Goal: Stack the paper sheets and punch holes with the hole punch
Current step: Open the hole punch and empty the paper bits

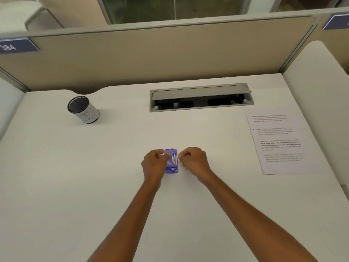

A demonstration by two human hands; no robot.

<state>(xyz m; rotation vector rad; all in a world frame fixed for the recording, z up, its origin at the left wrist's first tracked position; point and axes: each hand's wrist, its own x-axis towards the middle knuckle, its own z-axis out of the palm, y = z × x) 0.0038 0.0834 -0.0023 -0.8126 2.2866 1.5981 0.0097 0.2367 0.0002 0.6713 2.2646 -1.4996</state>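
Observation:
A small translucent purple hole punch (172,163) with metal rods lies on the white desk (94,176) in the middle. My left hand (154,163) is curled at its left side, thumb and fingertips touching its upper left corner. Just to the right of the punch, my right hand (192,160) is curled into a loose fist, fingertips close to the punch's edge; contact is unclear. Printed paper sheets (281,144) lie flat at the right side of the desk, apart from both hands.
A cylindrical pen cup (83,109) stands at the back left. An open cable hatch (201,97) is set into the desk at the back centre. Beige partition walls (151,53) enclose the desk behind and at the sides.

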